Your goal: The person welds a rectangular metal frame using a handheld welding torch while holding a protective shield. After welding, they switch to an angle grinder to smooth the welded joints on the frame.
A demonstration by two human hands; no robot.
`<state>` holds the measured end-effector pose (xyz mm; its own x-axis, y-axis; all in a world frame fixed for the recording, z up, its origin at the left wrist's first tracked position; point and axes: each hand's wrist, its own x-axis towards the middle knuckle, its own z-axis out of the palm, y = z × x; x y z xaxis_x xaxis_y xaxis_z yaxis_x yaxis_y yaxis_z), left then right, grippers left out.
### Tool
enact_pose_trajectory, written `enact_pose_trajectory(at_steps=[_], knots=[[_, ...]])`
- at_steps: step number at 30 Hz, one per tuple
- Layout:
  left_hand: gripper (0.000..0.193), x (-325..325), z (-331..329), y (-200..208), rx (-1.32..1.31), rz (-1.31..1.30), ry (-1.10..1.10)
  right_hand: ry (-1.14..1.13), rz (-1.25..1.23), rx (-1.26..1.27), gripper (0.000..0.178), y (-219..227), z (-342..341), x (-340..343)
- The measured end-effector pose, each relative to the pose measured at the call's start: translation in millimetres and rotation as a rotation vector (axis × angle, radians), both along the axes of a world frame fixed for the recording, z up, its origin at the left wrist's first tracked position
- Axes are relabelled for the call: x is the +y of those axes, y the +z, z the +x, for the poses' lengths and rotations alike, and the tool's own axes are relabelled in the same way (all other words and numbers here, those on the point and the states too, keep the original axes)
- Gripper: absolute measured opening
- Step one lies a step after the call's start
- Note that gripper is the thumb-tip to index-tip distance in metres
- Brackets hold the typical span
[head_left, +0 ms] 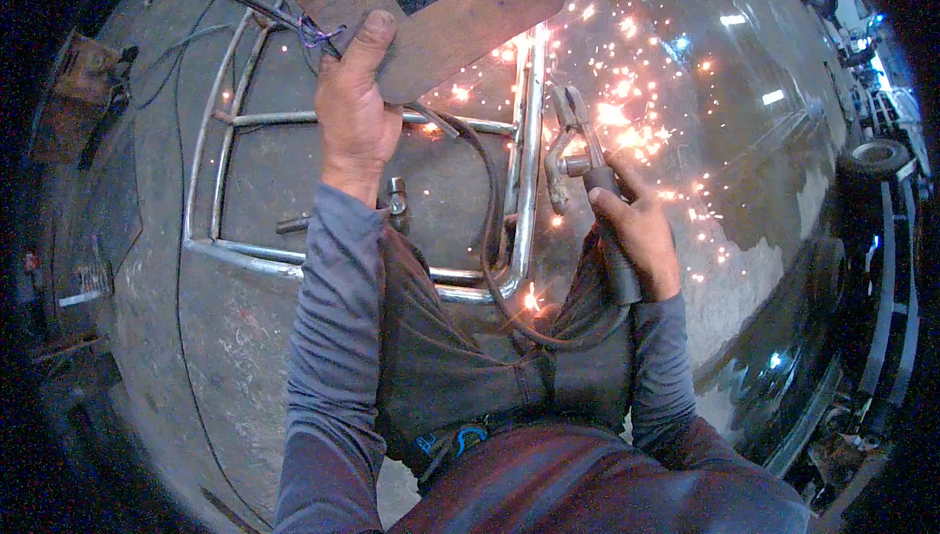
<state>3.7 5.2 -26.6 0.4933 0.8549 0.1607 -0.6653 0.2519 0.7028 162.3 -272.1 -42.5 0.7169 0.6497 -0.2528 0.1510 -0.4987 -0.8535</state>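
Welding of a tubular steel frame (530, 172), in progress. The frame lies on the floor (250, 338) from 9 through 12 o'clock of the view's centre. The bars form a connected outline with a crossbar (279, 118) between its sides, so assembly seems well advanced; which welds are finished and how many remain cannot be told. Sparks (615, 115) scatter most densely toward 1 and 2 o'clock, and a glare at the right-hand tube's upper end suggests that a joint there is being worked.

The right hand (641, 226), at 3 o'clock, has thumb and fingers closed around the dark handle of an electrode holder (617, 265). The holder's long axis runs from between 5 and 6 to between 11 and 12 o'clock, jaws at the upper end; no electrode can be made out in them. Its cable (484, 167) loops over the lap, then up toward 11.

The left hand (360, 108), at 11 o'clock, grips a flat welding shield (455, 37), thumb uppermost, the other fingers hidden. The frame's right-hand tube points just past 12; its crossbar runs from 9 to 3.
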Motion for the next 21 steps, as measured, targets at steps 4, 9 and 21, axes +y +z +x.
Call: enact_pose_trajectory(at_steps=[4, 9, 21], knots=[[0.043, 2, -1, 1, -0.002, 0.005, -0.086, -0.008, -0.069, 0.007, 0.061, 2, 2, 2], [0.047, 0, -5, 1, 0.072, 0.073, -0.181, 0.007, -0.051, -0.021, 0.060, -2, 5, 5], [0.059, -23, -9, 15, 0.223, 0.193, -0.589, -0.049, -0.147, 0.137, 0.035, 3, 5, 9]])
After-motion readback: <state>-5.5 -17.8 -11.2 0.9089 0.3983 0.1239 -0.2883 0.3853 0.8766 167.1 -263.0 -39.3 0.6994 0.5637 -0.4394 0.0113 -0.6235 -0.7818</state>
